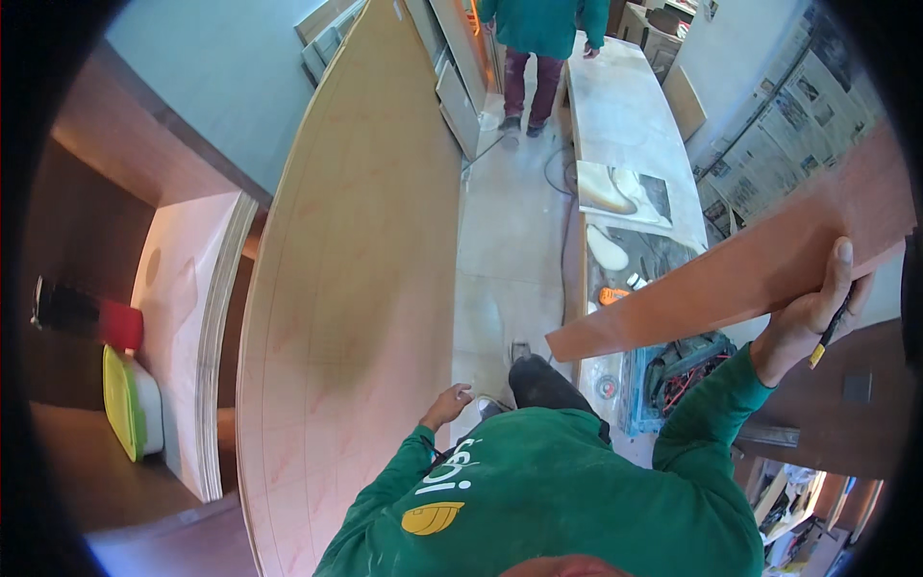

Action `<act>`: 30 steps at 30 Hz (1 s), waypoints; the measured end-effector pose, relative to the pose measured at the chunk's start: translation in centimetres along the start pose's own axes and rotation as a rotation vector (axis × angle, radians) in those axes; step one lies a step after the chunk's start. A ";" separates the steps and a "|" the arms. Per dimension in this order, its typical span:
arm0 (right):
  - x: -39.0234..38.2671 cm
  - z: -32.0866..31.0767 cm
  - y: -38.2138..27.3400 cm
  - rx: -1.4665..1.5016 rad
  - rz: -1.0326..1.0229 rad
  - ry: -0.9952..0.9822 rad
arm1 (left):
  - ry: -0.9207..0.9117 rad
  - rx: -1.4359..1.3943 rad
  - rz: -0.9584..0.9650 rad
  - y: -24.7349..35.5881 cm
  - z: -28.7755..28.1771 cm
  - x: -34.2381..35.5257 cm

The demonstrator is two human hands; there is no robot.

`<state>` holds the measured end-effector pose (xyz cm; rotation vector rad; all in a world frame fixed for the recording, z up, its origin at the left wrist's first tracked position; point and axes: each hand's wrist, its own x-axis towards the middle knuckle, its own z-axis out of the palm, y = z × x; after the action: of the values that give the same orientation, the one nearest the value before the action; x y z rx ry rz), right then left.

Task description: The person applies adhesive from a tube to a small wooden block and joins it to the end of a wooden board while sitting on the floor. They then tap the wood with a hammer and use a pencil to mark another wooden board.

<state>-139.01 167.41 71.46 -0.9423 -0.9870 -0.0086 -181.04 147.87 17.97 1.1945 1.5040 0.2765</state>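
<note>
My right hand (817, 308) is raised at the right, its fingers closed on a long reddish-brown wooden board (711, 293). The board slants down toward the workbench, and its narrow near end hangs close to my leg. A dark pencil-like marker with a yellow end (818, 355) is tucked between the fingers of the same hand. Down by my left side, my left hand (447, 406) has loosely bent fingers and nothing visible in it. It is nearest to the edge of a large pale wood panel (356, 260) with faint lines on it.
A long dusty workbench (625, 106) runs ahead on the right, with an orange tool (612, 295) and a blue toolbox (663, 380). Another person (538, 58) stands at the far end of the aisle. A cable (561, 183) hangs beside the bench. Shelving holds a lidded container (135, 402) at left.
</note>
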 end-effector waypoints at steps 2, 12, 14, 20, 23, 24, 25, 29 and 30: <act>0.1 1.9 1.4 -0.022 0.018 0.007 | 0.029 0.036 0.022 0.5 -1.4 2.1; 6.1 13.6 15.6 -0.114 0.009 0.064 | 0.114 0.080 0.020 4.2 -12.4 17.2; 8.4 16.7 18.0 -0.118 -0.028 0.049 | 0.102 0.136 0.051 4.1 -14.5 20.2; 13.7 23.8 25.2 -0.151 -0.032 0.106 | 0.011 -0.351 -0.094 5.2 -18.4 28.6; 15.6 26.2 29.4 -0.227 -0.066 0.078 | 0.014 -0.286 -0.172 6.8 -19.8 32.4; 16.2 27.4 30.5 -0.239 -0.074 0.097 | 0.007 -0.271 -0.188 7.2 -20.6 33.9; 16.7 29.4 31.0 -0.235 -0.085 0.110 | 0.015 -0.263 -0.198 7.4 -21.2 35.3; 18.9 35.0 35.5 -0.289 -0.118 0.157 | 0.005 -0.254 -0.226 8.9 -24.9 43.3; 19.4 36.7 36.6 -0.288 -0.120 0.165 | 0.005 -0.256 -0.230 9.4 -26.3 45.5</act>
<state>-138.73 222.68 68.16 -1.1241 -0.9011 -0.3315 -191.35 198.90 6.11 0.8115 1.5424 0.3059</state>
